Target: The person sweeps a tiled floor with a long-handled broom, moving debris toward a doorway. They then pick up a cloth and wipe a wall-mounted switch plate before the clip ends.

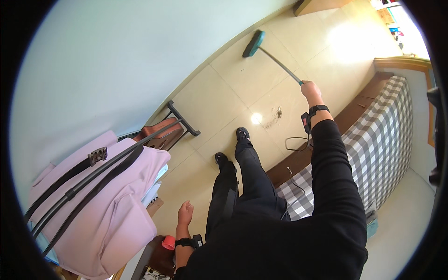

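My right hand grips the end of a broom's grey handle, arm stretched forward. The broom head, teal with dark bristles, is at the tiled floor near the wall's base, slightly blurred. A small heap of dark dirt with pale bits lies on the tiles, nearer to my feet than the broom head. A few dark specks lie near the bristles. My left hand hangs low at my side, fingers loosely curled, with nothing visible in it.
At left, a garment rack's dark pole stands before pink clothing and belts; its foot juts onto the floor. A bed with a checked cover lines the right side. A red container sits at lower left. A cable hangs from my right wrist device.
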`<state>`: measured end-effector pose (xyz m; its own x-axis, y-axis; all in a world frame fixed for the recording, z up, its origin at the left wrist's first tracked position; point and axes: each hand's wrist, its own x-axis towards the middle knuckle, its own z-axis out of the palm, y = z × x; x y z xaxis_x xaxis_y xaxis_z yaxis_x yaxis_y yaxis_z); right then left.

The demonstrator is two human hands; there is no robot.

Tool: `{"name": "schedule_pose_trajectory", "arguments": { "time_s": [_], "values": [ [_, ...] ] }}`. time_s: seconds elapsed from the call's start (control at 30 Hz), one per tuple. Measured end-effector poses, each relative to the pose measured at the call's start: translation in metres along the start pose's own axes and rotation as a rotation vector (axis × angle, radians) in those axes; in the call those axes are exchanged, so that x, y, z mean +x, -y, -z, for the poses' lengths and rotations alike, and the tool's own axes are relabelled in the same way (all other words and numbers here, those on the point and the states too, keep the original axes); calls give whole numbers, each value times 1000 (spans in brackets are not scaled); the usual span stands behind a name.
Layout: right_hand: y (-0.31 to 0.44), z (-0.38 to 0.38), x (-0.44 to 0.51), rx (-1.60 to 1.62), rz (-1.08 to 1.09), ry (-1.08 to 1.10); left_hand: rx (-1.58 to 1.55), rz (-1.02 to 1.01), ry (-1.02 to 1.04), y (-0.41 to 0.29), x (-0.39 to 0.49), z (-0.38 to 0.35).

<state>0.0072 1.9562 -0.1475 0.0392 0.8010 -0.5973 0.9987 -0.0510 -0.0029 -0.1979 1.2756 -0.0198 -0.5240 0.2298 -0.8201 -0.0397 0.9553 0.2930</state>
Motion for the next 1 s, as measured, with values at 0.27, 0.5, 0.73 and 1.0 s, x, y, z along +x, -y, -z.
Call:
{"name": "schedule_pose_trajectory", "arguments": {
  "time_s": [0.27,0.5,0.73,1.0],
  "values": [
    [-54,-40,-72,215,74,-53,12,-39,6,2,7,1],
    [-60,-26,-190,3,306,116,-54,-100,14,20,14,-18],
    [55,-59,-179,-359,753,304,-70,-13,0,12,0,-19],
    [137,-95,-141,-387,767,289,-132,89,-6,26,-26,-26]
  ]
}}
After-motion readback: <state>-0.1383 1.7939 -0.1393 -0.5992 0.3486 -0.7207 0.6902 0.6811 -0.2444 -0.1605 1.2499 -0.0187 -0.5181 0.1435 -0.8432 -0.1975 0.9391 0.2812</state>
